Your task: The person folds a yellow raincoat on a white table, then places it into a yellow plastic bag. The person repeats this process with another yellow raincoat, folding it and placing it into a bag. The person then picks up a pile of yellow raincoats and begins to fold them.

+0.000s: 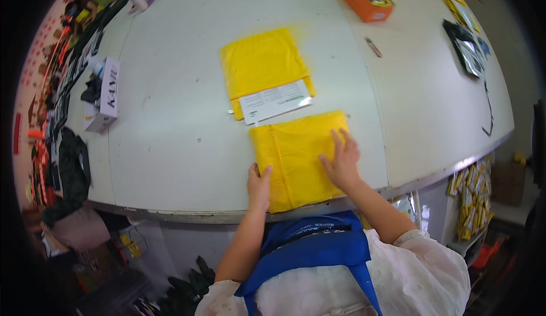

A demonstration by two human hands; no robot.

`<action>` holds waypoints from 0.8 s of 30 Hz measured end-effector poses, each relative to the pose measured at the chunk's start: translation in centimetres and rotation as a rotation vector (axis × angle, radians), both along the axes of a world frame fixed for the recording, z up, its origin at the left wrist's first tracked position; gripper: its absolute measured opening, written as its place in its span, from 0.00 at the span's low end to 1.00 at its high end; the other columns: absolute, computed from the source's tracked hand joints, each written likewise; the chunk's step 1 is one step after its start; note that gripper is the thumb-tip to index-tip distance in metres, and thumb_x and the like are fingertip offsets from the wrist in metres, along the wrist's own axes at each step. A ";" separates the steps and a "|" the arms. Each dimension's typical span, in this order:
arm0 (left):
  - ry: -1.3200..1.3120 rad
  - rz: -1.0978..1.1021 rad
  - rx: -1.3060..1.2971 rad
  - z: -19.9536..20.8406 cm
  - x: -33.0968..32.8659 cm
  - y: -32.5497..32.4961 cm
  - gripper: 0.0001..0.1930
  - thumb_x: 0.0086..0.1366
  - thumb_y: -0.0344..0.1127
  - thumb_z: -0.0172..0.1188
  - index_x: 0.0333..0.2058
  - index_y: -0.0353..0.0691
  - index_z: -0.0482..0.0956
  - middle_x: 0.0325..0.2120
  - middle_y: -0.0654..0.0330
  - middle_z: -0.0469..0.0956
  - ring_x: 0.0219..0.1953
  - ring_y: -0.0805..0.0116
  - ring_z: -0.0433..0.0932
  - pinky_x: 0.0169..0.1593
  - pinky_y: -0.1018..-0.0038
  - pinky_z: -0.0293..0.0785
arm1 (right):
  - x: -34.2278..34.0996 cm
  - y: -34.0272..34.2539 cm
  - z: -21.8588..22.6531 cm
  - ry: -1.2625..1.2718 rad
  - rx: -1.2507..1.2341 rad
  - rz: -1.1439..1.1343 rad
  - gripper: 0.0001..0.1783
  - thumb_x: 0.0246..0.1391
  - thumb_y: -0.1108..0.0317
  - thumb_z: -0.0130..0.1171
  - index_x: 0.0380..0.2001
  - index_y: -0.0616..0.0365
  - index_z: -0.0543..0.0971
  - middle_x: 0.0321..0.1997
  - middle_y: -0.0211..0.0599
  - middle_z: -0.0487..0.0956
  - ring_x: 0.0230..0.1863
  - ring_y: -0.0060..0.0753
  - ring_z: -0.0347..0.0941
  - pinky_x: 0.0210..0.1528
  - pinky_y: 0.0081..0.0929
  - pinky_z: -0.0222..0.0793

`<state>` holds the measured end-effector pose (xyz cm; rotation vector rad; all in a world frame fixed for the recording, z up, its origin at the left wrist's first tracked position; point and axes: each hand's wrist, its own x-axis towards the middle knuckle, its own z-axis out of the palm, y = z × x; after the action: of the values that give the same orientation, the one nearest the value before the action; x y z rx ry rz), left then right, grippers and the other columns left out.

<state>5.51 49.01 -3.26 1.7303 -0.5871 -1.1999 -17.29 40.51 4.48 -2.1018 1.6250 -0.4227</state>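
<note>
A folded yellow garment (pixel 304 157), with a seam or zip line down its left part, lies flat at the table's near edge. My left hand (pixel 259 188) grips its left side, thumb on top and the fingers partly hidden at the edge. Spread fingers of my right hand (pixel 343 159) rest on its upper right part. Just beyond lies a second folded yellow piece (pixel 264 60). A white printed sheet (pixel 276 101) in a clear sleeve lies across the near end of that piece.
On the white table (pixel 170 145), an orange box (pixel 364 6) of yellow items stands far right, near a small cutter-like tool (pixel 373 47). A dark packet (pixel 466 49) lies at right. A white box (pixel 108 97) stands left; dark cloth (pixel 74 168) hangs over the left edge.
</note>
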 end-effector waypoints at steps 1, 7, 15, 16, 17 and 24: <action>0.258 -0.053 0.017 2.5 0.5 -0.6 0.31 0.65 0.48 0.52 0.61 0.37 0.59 0.60 0.51 0.61 0.58 0.56 0.66 0.60 0.65 0.62 | -0.1 1.8 0.4 -0.082 0.095 -0.009 0.42 0.53 0.54 0.59 0.66 0.56 0.54 0.67 0.59 0.54 0.68 0.60 0.49 0.68 0.49 0.46; 0.559 -0.546 -0.358 17.6 -8.3 0.4 0.43 0.63 0.60 0.53 0.66 0.38 0.50 0.65 0.54 0.51 0.65 0.60 0.55 0.63 0.64 0.58 | -3.3 8.8 12.6 -0.517 0.198 -0.066 0.55 0.44 0.49 0.68 0.67 0.61 0.49 0.66 0.66 0.54 0.69 0.60 0.49 0.69 0.44 0.46; 0.585 -1.595 -0.278 19.1 -20.4 3.6 0.44 0.60 0.54 0.59 0.68 0.42 0.48 0.69 0.56 0.39 0.70 0.60 0.45 0.66 0.61 0.52 | -20.9 25.8 12.0 -1.436 0.012 -1.002 0.40 0.42 0.77 0.56 0.62 0.63 0.58 0.54 0.42 0.71 0.52 0.33 0.71 0.57 0.29 0.67; 0.593 -1.691 -0.230 18.2 -21.0 3.9 0.43 0.61 0.52 0.60 0.67 0.41 0.49 0.69 0.55 0.40 0.69 0.60 0.47 0.66 0.61 0.53 | -22.7 29.5 10.3 -1.442 -0.050 -1.082 0.37 0.43 0.76 0.55 0.61 0.63 0.60 0.53 0.41 0.72 0.51 0.33 0.72 0.55 0.29 0.68; 0.602 -1.785 -0.173 17.2 -21.7 4.4 0.41 0.62 0.49 0.60 0.67 0.41 0.50 0.69 0.55 0.41 0.69 0.60 0.49 0.66 0.62 0.54 | -24.5 33.2 8.7 -1.444 -0.107 -1.165 0.35 0.44 0.76 0.54 0.59 0.63 0.62 0.52 0.40 0.73 0.50 0.33 0.72 0.53 0.28 0.70; 0.428 -1.629 0.398 10.4 -25.6 9.0 0.32 0.64 0.41 0.57 0.64 0.39 0.58 0.61 0.57 0.62 0.59 0.66 0.64 0.61 0.71 0.60 | -32.8 46.7 -1.5 -1.548 -0.254 -1.504 0.30 0.48 0.78 0.51 0.57 0.61 0.63 0.48 0.39 0.74 0.44 0.33 0.75 0.48 0.28 0.73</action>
<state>-20.11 58.01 7.11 0.9385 -1.6682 -2.8116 -50.11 87.18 2.99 0.2114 1.5466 -1.9867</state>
